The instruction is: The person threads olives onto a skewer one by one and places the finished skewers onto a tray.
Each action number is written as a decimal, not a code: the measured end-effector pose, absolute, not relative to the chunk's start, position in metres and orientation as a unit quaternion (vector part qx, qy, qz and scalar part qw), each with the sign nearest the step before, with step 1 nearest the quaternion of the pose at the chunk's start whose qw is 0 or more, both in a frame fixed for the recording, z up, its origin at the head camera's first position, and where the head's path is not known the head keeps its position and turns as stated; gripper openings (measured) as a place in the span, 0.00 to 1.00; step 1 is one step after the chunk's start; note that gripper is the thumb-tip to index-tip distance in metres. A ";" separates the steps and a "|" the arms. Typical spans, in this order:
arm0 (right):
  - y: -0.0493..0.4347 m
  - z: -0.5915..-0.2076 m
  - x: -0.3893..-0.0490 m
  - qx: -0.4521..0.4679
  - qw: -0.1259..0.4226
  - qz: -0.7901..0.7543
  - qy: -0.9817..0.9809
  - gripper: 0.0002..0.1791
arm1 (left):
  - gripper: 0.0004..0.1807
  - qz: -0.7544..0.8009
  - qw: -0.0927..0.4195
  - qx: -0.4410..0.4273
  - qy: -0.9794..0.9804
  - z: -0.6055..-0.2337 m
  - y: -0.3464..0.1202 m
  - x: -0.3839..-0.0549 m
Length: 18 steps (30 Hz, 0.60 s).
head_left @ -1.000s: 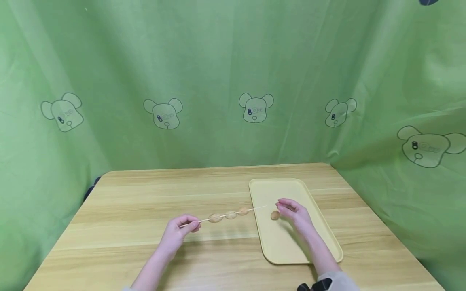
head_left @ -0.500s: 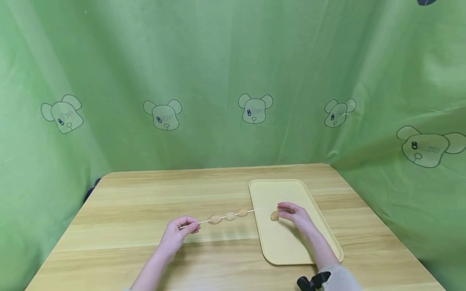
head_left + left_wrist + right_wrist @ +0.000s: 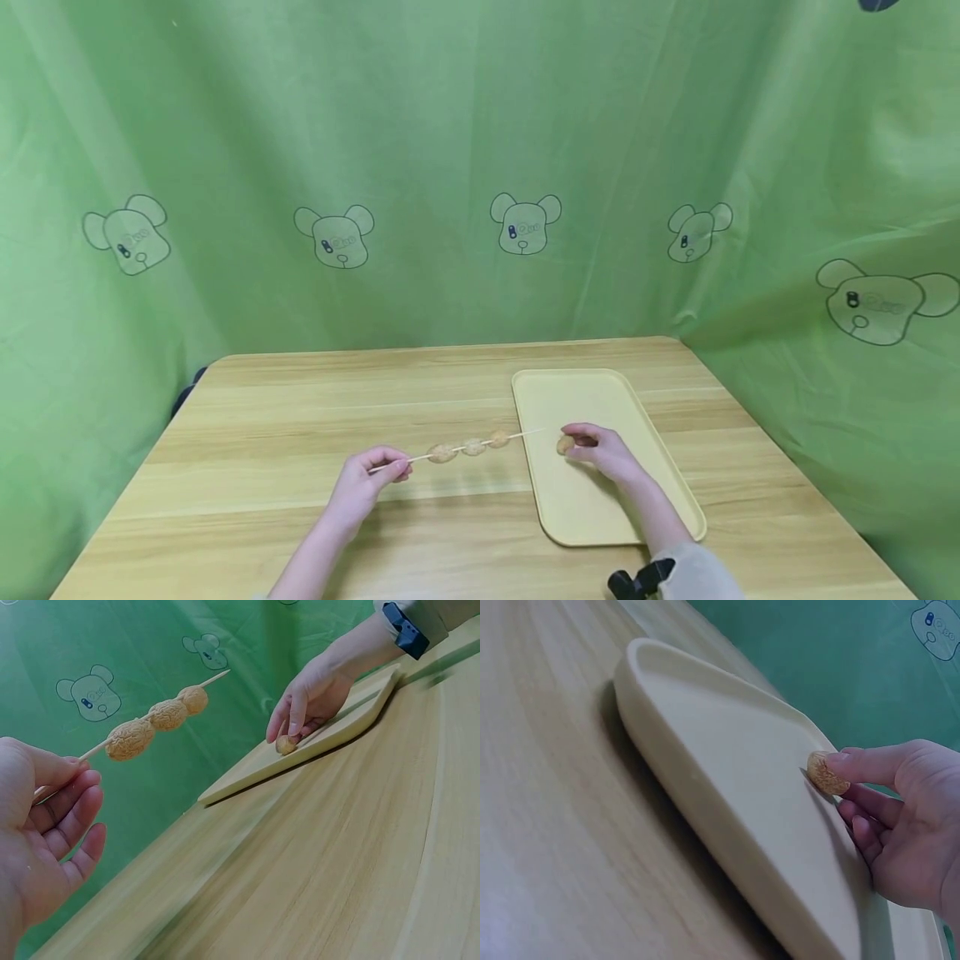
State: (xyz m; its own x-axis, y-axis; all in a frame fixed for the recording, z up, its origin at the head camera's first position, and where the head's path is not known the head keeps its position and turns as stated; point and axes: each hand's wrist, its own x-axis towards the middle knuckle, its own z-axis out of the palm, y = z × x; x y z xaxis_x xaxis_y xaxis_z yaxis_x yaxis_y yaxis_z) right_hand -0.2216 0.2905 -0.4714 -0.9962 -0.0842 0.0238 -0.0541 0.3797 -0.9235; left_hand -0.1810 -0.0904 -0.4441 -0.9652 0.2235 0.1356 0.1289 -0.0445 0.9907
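My left hand (image 3: 372,483) pinches the end of a thin wooden skewer (image 3: 95,749) between thumb and forefinger, its other fingers loosely bent. Three wrinkled, light-brown balls (image 3: 168,715) are threaded along it, and the pointed tip sticks out bare past the last one. The skewer is held above the table, its tip overlapping the tray's left side in the head view. Over the yellow tray (image 3: 600,517), my right hand (image 3: 606,454) has its thumb and fingers around one loose brown ball (image 3: 826,774). That ball sits low, close over the tray floor.
The low-rimmed tray lies on the right part of a wooden table (image 3: 300,400). Green curtains (image 3: 427,125) with bear-head prints hang behind and at both sides. A black strap device (image 3: 641,579) is on the right wrist.
My right hand has come down and left onto the loose ball, its fingers closing around it. The left hand and skewer have stayed nearly still.
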 end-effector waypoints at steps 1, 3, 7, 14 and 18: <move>0.290 -0.472 -0.222 -0.039 0.013 -0.553 0.832 0.24 | 0.10 0.712 0.033 0.127 0.690 -0.444 -0.090 -0.181; 0.289 -0.473 -0.222 -0.031 0.011 -0.549 0.835 0.23 | 0.10 0.712 0.032 0.127 0.690 -0.445 -0.091 -0.181; 0.288 -0.476 -0.223 -0.020 0.004 -0.538 0.843 0.21 | 0.11 0.712 0.033 0.128 0.689 -0.445 -0.091 -0.181; 0.284 -0.477 -0.223 -0.021 -0.022 -0.503 0.864 0.18 | 0.11 0.710 0.033 0.124 0.693 -0.444 -0.090 -0.181; 0.282 -0.474 -0.223 -0.021 -0.025 -0.498 0.867 0.17 | 0.10 0.710 0.034 0.119 0.693 -0.444 -0.090 -0.181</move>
State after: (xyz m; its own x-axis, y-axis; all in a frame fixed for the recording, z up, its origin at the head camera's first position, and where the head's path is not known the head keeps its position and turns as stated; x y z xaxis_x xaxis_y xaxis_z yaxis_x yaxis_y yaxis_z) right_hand -0.2229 0.2817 -0.4743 -0.9979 -0.0113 0.0634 -0.0605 0.5036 -0.8618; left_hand -0.1808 -0.0896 -0.4437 -0.9692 0.2136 0.1225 0.1172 -0.0371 0.9924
